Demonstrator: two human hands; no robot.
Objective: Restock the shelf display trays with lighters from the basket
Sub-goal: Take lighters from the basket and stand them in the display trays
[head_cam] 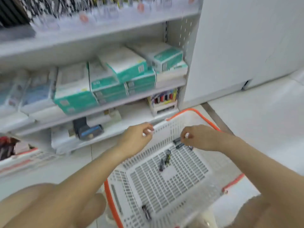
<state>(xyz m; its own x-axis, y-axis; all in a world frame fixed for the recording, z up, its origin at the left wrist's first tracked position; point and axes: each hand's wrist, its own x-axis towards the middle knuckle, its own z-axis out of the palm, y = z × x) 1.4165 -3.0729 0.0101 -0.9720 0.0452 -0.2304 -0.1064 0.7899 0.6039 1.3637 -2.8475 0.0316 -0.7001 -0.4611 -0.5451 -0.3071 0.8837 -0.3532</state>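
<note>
While the left hand (139,134) hovers empty, right grip (195,139) pinches lighters (178,143) over basket (166,183).

No text, brand or number is legible. Printing on the teal boxes (105,83) at the shelf's (171,83) front edge is blurred. Round orange tags (84,18) on the upper shelf edge likewise cannot be read.

White slotted plastic basket (164,183): smooth, slightly glossy, with orange plastic rim and handles (205,117). Small dark lighters (165,159) on its floor: plastic-looking bodies, finish blurred. Pale grey shelving unit (115,101): painted metal by its look, matt, perforated right upright. White-and-teal packs (125,66) on the middle shelf: glossy film wrap. Pale floor (263,120): smooth, faint sheen.
</note>
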